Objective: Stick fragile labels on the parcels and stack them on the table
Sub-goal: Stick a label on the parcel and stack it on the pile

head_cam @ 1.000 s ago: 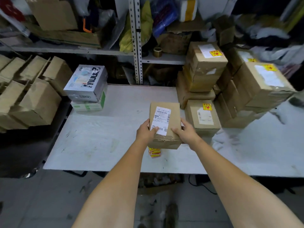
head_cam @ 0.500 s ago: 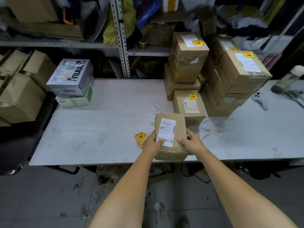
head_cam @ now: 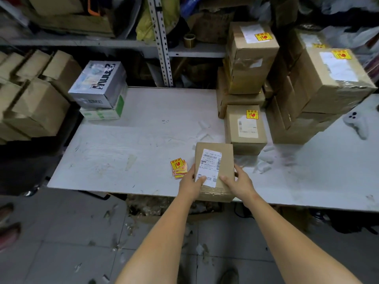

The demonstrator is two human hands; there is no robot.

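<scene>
A small brown parcel (head_cam: 223,156) with a white shipping label rests at the front edge of the white table (head_cam: 127,148). My left hand (head_cam: 189,182) grips its near left corner and my right hand (head_cam: 239,183) grips its near right side. A small pile of yellow-and-red fragile labels (head_cam: 178,166) lies on the table just left of the parcel. Behind it stands a labelled parcel (head_cam: 245,126), and further back rise stacks of labelled parcels (head_cam: 252,58), (head_cam: 332,78).
A printed grey box (head_cam: 98,85) sits on a green-and-white box at the table's back left. Plain cardboard boxes (head_cam: 34,99) are piled left of the table. A white game controller (head_cam: 356,123) lies at the right. Metal shelving runs behind.
The parcel has come down from in front of me onto the table's front edge, both hands still on it. The fragile label pile, earlier hidden under it, now shows to its left.
</scene>
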